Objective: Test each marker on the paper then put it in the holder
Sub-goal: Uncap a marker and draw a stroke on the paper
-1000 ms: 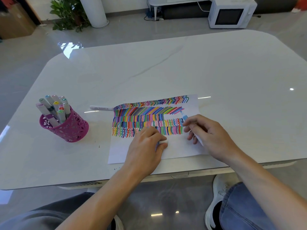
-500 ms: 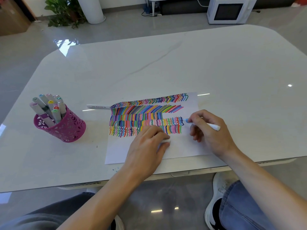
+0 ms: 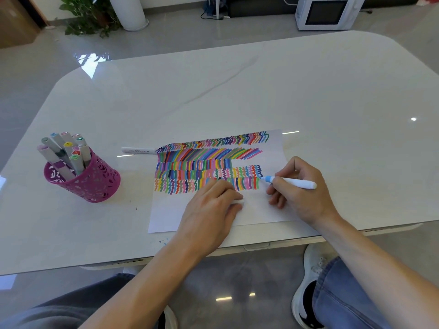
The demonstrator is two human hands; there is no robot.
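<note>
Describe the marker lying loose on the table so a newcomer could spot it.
On the white table, find the pink holder at the left and the scribbled paper at the centre. Between them, at the paper's far left corner, lies a white marker. It alone is neither standing in the holder nor held by the right hand.

Paper (image 3: 166, 217) lies centre frame on the table (image 3: 237, 96), near its front edge. Holder (image 3: 95, 184) stands well to the left, markers (image 3: 64, 150) leaning inside. Spare marker (image 3: 137, 150) lies flat by the paper's upper left corner. Left hand (image 3: 209, 214) rests on the paper's lower middle, pinching a cap (image 3: 238, 202). Right hand (image 3: 301, 198), at the paper's right edge, grips a marker (image 3: 294, 182), tip on the sheet.
</note>
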